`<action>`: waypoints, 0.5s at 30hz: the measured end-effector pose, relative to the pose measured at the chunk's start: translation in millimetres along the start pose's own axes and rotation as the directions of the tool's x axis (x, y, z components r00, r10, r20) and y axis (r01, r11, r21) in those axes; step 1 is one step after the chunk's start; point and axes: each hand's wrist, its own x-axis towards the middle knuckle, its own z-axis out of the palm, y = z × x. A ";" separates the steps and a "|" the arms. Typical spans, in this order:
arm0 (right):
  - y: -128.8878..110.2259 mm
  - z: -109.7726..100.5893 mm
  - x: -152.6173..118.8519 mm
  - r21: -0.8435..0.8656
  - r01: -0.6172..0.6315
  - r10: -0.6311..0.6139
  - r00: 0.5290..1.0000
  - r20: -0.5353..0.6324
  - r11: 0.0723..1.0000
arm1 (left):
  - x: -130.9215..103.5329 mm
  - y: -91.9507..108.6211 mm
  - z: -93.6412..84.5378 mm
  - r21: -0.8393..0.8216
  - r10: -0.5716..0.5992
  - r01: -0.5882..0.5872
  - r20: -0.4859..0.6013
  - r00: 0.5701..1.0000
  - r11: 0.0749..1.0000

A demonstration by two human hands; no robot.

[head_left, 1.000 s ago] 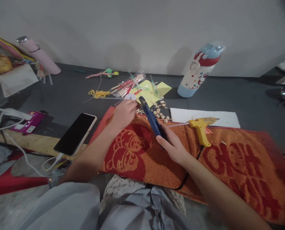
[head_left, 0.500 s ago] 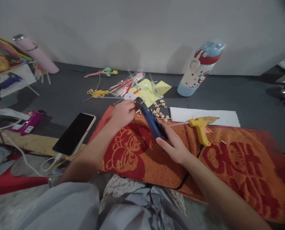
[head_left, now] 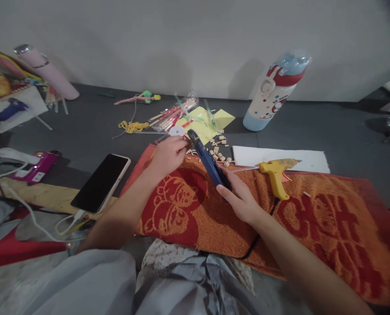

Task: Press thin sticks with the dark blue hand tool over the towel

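My right hand (head_left: 242, 199) is wrapped round the handles of a dark blue plier-like tool (head_left: 208, 164), which slants up and left over the towel. Beside the tool's jaw end, the fingers of my left hand (head_left: 168, 154) are pinched together. Whatever they hold is too small or too hidden to name. Small cut wooden pieces (head_left: 216, 153) lie scattered just beyond the tool, partly on yellow paper (head_left: 198, 124). Behind my left fingers rests a white spool (head_left: 177, 131). Under both hands spreads an orange and red towel (head_left: 228, 232).
A yellow glue gun (head_left: 275, 168) lies on the towel, near a white board (head_left: 300, 158). Wrapped sticks (head_left: 173, 116) and yellow yarn (head_left: 133, 127) are farther back. At left are a phone (head_left: 101, 183) and a purple power strip (head_left: 37, 168); a bottle (head_left: 272, 100) stands at right.
The blue tool has tilted slightly in my right hand, and its handles look closer together. My left hand stays beside its jaw end.
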 end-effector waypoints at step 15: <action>-0.6 -0.4 1.5 0.015 -0.013 0.012 1.000 0.015 1.000 | -1.6 -2.4 4.8 -0.008 0.066 -0.066 0.013 0.998 0.998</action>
